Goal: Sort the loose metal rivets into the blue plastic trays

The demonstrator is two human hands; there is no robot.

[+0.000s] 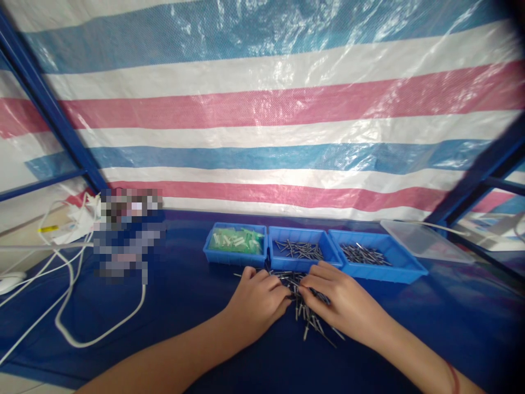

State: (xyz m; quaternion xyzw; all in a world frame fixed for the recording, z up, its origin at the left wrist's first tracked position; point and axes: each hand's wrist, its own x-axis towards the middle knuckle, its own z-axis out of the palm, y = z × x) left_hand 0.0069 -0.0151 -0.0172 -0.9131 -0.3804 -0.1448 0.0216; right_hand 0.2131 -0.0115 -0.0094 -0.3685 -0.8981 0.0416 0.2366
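Observation:
A loose pile of thin grey metal pins [308, 319] lies on the dark blue table cover in front of me. My left hand [256, 306] rests at the pile's left edge, fingers curled and tips pinched on pins. My right hand [338, 303] lies over the pile's right part, its fingertips pressed down among the pins beside the left fingertips. What each pinch holds is too small to make out.
Three blue trays stand in a row behind the pile: the left tray [235, 256] holds pale green pieces, the middle tray [301, 261] and right tray [381, 271] hold metal pins. A clear plastic lid [426, 241] lies at right. White cables [69, 306] loop at left. A striped tarpaulin hangs behind.

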